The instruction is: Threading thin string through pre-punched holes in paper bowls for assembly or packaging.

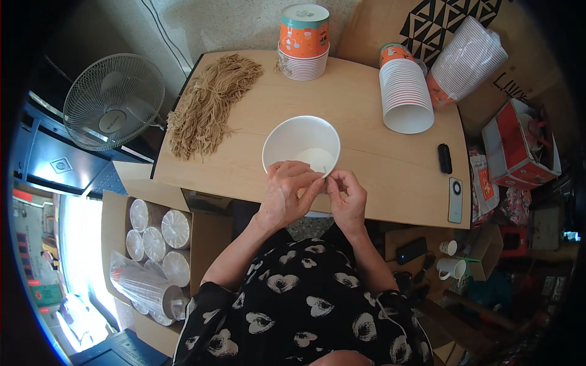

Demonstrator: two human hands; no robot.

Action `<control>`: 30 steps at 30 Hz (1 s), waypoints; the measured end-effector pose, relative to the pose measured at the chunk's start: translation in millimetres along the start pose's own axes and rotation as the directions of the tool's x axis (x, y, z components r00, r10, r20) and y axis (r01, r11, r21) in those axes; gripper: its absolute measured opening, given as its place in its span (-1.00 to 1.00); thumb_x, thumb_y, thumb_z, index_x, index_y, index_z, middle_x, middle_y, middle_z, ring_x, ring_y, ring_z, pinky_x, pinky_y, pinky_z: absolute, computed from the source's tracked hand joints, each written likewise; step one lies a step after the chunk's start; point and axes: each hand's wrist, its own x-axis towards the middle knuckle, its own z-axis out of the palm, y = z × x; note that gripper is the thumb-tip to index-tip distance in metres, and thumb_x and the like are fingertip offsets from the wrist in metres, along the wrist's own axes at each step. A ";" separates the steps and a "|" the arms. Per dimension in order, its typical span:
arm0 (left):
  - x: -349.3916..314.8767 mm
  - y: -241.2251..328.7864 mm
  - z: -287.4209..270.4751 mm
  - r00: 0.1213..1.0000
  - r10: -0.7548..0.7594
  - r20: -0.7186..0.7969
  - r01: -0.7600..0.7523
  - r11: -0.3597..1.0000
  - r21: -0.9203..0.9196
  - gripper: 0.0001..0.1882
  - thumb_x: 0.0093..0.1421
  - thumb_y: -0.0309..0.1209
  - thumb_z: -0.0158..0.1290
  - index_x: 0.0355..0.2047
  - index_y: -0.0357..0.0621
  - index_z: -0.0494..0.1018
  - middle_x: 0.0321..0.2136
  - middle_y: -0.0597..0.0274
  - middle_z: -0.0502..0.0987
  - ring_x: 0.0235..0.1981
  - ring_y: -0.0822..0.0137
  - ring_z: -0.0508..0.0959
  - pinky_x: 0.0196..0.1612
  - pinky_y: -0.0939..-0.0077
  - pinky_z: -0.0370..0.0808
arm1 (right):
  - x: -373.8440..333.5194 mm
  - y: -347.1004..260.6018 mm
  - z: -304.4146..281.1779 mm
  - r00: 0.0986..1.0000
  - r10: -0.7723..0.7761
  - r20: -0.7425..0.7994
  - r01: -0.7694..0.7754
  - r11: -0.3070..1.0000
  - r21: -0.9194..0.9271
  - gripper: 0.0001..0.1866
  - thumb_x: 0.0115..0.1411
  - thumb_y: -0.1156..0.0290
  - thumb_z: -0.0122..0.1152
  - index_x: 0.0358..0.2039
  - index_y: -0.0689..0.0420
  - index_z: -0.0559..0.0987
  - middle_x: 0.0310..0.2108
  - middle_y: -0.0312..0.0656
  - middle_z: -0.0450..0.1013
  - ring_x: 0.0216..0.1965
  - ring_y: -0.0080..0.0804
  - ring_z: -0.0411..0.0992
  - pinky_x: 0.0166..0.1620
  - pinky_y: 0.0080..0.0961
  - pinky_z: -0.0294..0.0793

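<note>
Head view, white cup [299,141], mouth up, axis near-upright, left hand [284,192], right hand [349,199], grip pinching rim [301,116]

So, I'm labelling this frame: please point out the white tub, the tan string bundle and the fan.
White tub [298,135]: head view, inner wall.
Tan string bundle [212,104]: head view, middle of the strands.
Fan [113,104]: head view, front grille.

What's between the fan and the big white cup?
In the head view, a bundle of tan strands lies on the table between the fan and the cup.
</note>
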 end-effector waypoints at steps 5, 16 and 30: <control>-1.0 6.0 3.8 0.985 -0.117 0.130 0.126 0.990 -0.063 -0.82 0.21 -0.35 0.18 -0.20 -0.03 0.68 -0.34 0.21 0.63 -0.20 0.17 0.60 -0.03 0.21 0.36 | -4.1 7.7 -5.7 0.989 0.143 0.048 -0.149 0.979 0.139 -0.94 0.36 0.56 0.15 -0.21 0.29 0.51 -0.40 -0.26 0.54 -0.41 -0.63 0.50 -0.31 -0.62 0.55; 10.8 9.3 12.3 0.976 -0.151 0.159 0.179 0.968 -0.177 -0.77 0.18 -0.47 0.20 -0.13 -0.19 0.65 -0.25 0.01 0.67 -0.27 0.01 0.67 -0.21 0.26 0.59 | -0.3 14.3 -18.1 0.964 0.243 0.110 -0.261 0.941 0.215 -0.90 0.38 0.55 0.12 -0.14 0.28 0.49 -0.34 -0.29 0.52 -0.39 -0.70 0.46 -0.32 -0.70 0.50; 14.0 7.1 22.8 0.989 -0.121 0.082 0.131 0.982 -0.135 -0.82 0.15 -0.45 0.23 -0.23 -0.17 0.66 -0.26 0.11 0.68 -0.27 0.06 0.67 -0.20 0.25 0.58 | 18.2 -5.7 -28.1 0.998 -0.046 0.031 0.051 0.981 -0.185 -0.76 0.22 0.60 0.31 -0.09 0.24 0.60 -0.39 -0.22 0.51 -0.56 -0.63 0.39 -0.50 -0.67 0.36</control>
